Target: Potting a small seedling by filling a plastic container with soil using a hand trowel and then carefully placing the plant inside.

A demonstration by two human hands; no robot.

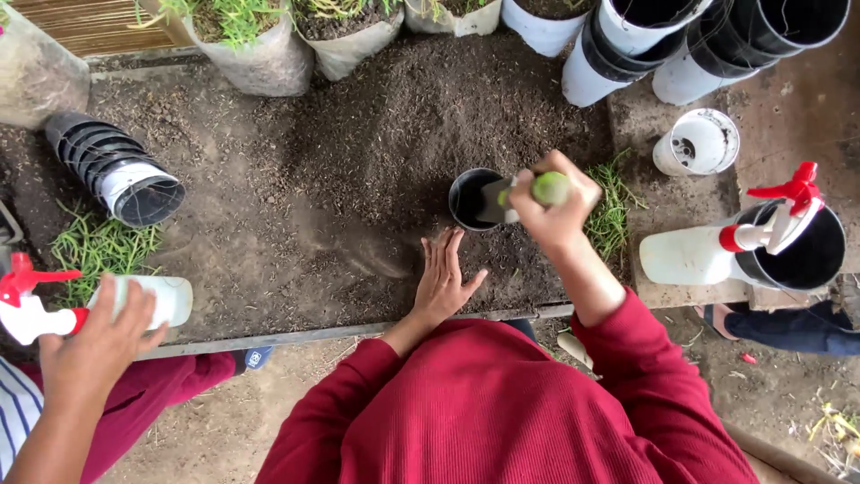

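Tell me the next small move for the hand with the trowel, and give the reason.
Probably tip the trowel so its soil slides into the small black pot. The right hand holds the green-handled trowel with its blade over the pot's mouth, while the left hand lies flat on the soil just beside the pot.

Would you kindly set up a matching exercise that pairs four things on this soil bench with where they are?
Things:
1. trowel
2. black pot
3. left hand
4. stack of black pots

Places:
A. lying on its side at the left of the bench
B. flat on the soil, palm down
C. gripped in the right hand
D. upright in the soil, under the trowel blade

Pairs: 1-C, 2-D, 3-B, 4-A
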